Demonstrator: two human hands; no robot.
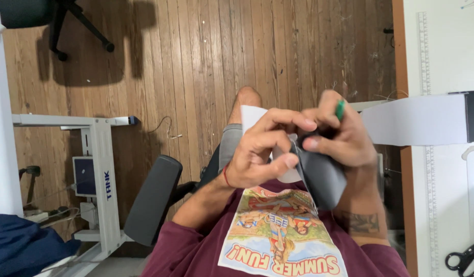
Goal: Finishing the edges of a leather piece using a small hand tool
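My left hand [257,154] and my right hand [342,138] meet over my lap. Between them they pinch a dark grey sheet piece [323,179] with a white sheet [255,115] behind it. The left fingers curl over the white sheet's top edge, and the thumb presses on the grey piece. A green pen [340,109] sticks up between the right hand's fingers, while its thumb sits on the top of the grey piece. A red cord is around the left wrist. The right forearm has a tattoo.
A black chair armrest [152,200] is to my left, with a white desk frame [101,169] beyond it. On the right is a white table [452,56] with a long ruler [425,51], a grey paper strip [419,120] and black scissors [465,259]. Wooden floor [206,61] lies below.
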